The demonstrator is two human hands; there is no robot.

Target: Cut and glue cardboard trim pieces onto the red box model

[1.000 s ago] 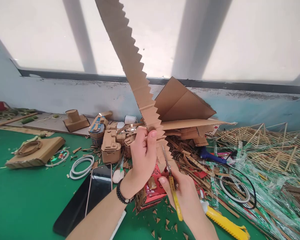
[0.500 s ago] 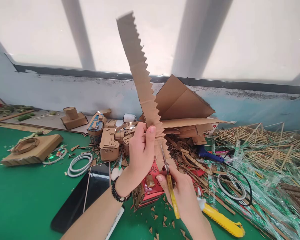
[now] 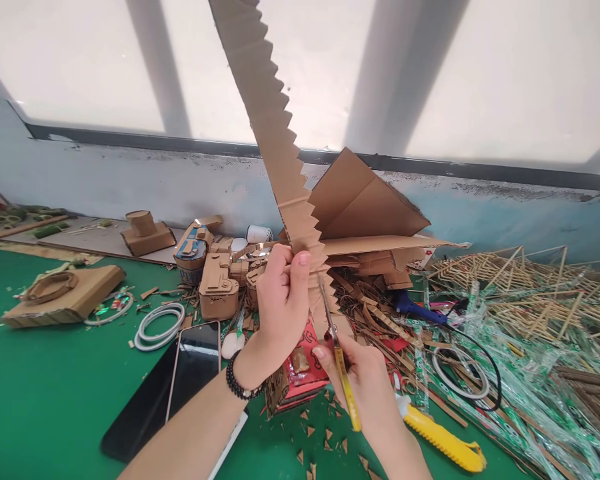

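Note:
A long cardboard strip (image 3: 273,127) with a zigzag right edge rises past the top of the view. My left hand (image 3: 285,293) pinches it near its lower part, thumb in front. In my right hand (image 3: 363,373) is a pair of scissors (image 3: 347,393) with yellow handles, its blades pointing up against the strip's lower toothed edge. Fingers partly hide the handles. Below the hands lie small cardboard triangles (image 3: 329,433) on the green table and a red-topped box (image 3: 307,353).
Left of my arm are two phones (image 3: 195,367), a white cable coil (image 3: 160,327) and cardboard models (image 3: 219,287). Right are a yellow utility knife (image 3: 445,437), a blue glue gun (image 3: 420,308), plastic wrappers and bamboo stick frames (image 3: 535,313). Cardboard sheets (image 3: 365,200) lean against the wall.
The cardboard strip has shifted upward and its top now leaves the view, tilting slightly left. Both hands stay in nearly the same place.

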